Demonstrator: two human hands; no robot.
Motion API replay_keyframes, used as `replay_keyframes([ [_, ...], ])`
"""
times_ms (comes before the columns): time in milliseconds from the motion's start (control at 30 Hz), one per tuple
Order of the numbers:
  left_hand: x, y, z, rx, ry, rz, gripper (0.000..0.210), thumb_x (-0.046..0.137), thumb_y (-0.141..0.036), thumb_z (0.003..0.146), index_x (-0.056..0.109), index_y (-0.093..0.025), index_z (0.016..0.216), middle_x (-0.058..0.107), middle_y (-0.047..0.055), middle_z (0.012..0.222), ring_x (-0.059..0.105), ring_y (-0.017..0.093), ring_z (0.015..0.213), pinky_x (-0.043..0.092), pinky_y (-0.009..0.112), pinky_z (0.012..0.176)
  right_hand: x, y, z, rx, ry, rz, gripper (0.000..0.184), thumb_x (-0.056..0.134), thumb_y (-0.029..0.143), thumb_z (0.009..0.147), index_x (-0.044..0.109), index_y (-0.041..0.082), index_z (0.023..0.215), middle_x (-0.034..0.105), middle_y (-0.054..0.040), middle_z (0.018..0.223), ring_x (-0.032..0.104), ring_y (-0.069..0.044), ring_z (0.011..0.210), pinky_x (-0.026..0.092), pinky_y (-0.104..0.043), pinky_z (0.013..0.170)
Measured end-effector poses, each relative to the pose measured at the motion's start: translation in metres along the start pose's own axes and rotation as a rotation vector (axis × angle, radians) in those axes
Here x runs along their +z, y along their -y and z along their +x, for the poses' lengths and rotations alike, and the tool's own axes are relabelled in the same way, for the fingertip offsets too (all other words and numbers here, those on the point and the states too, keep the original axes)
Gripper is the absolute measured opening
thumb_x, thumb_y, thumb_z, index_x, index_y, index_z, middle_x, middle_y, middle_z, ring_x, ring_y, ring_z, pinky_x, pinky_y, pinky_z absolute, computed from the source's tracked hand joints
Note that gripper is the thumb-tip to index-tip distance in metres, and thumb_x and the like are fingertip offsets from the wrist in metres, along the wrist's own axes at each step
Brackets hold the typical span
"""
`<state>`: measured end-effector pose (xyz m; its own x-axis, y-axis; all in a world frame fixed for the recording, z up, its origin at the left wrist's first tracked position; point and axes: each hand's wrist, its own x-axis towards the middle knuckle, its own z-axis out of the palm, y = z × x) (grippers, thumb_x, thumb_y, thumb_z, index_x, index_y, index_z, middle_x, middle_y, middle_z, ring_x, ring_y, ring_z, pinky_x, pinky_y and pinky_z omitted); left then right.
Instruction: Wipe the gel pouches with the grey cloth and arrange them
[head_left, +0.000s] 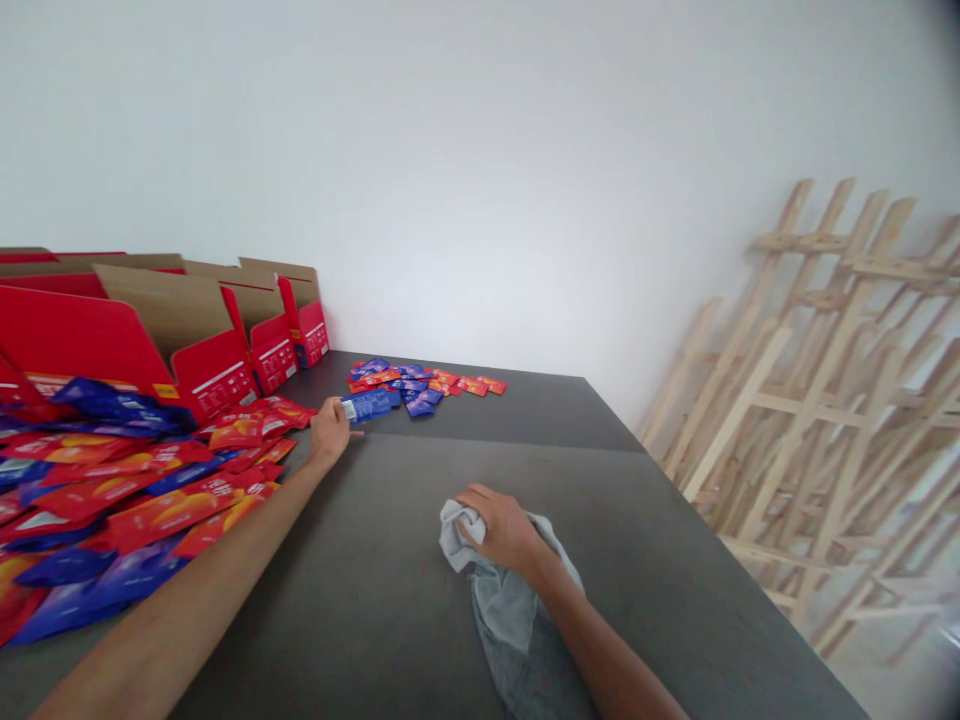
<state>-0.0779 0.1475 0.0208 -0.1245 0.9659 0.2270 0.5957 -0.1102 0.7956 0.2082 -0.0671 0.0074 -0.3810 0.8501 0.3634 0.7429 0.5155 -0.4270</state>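
My left hand reaches to the far part of the dark table, its fingers closed at the left end of a blue packet. Just beyond that packet lies a loose cluster of small red, orange and blue packets. Nearer to me, my right hand is closed around a bunched grey cloth. The cloth rests on the tabletop, and its loose part trails toward me beneath my right forearm.
A large heap of red and blue packets covers the table's left side. Behind it stand several open red cardboard boxes. Wooden frames lean against the white wall, right of the dark table.
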Motion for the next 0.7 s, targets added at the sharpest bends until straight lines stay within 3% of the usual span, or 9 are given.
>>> replay_keyframes([
  [167,0.030,-0.009,-0.055,-0.121,0.059,-0.324,0.030,0.018,-0.025,0.104,0.047,-0.016,0.109,0.067,0.010,0.103,0.072,0.017,0.084,0.061,0.033,0.071,0.003,-0.002,0.001,0.062,-0.168,0.022,0.022,0.055,0.018,0.091,0.062,0.024,0.112,0.065,-0.0047,0.107,0.065,-0.020,0.095,0.051,-0.029,0.084],
  [300,0.053,-0.029,-0.122,-0.286,0.316,-0.838,0.019,0.039,-0.033,0.102,0.050,-0.018,0.101,0.068,0.007,0.099,0.071,0.017,0.082,0.062,0.038,0.073,0.004,-0.001,0.001,0.119,-0.334,0.019,0.022,0.051,0.018,0.092,0.060,0.022,0.111,0.063,-0.0065,0.105,0.064,-0.021,0.096,0.051,-0.031,0.083],
  [400,0.061,-0.045,-0.163,-0.333,0.482,-1.002,0.020,0.055,-0.039,0.094,0.054,-0.020,0.100,0.068,0.004,0.092,0.069,0.018,0.076,0.062,0.037,0.069,0.005,0.000,0.001,0.149,-0.409,-0.012,0.021,0.050,0.018,0.092,0.060,0.021,0.111,0.063,-0.0074,0.105,0.064,-0.022,0.096,0.052,-0.032,0.081],
  [467,0.062,-0.053,-0.180,-0.382,0.562,-1.114,0.017,0.057,-0.036,0.091,0.056,-0.020,0.097,0.066,0.002,0.086,0.067,0.017,0.073,0.061,0.035,0.067,0.006,0.000,0.002,0.162,-0.449,-0.021,0.020,0.049,0.020,0.093,0.060,0.021,0.110,0.063,-0.0074,0.104,0.064,-0.022,0.094,0.052,-0.032,0.082],
  [567,0.059,-0.059,-0.188,-0.471,0.718,-1.288,0.012,0.053,-0.030,0.089,0.058,-0.019,0.092,0.066,0.004,0.085,0.067,0.018,0.075,0.059,0.035,0.071,0.007,-0.002,0.003,0.149,-0.419,-0.017,0.019,0.050,0.021,0.094,0.061,0.022,0.109,0.065,-0.0065,0.102,0.064,-0.022,0.093,0.052,-0.032,0.084],
  [700,0.056,-0.058,-0.190,-0.544,0.862,-1.319,0.019,0.055,-0.030,0.090,0.064,-0.019,0.102,0.069,0.007,0.098,0.068,0.021,0.082,0.057,0.038,0.077,0.010,0.000,0.003,0.113,-0.258,-0.057,0.019,0.053,0.018,0.093,0.063,0.023,0.108,0.066,-0.0054,0.103,0.065,-0.021,0.094,0.052,-0.030,0.083],
])
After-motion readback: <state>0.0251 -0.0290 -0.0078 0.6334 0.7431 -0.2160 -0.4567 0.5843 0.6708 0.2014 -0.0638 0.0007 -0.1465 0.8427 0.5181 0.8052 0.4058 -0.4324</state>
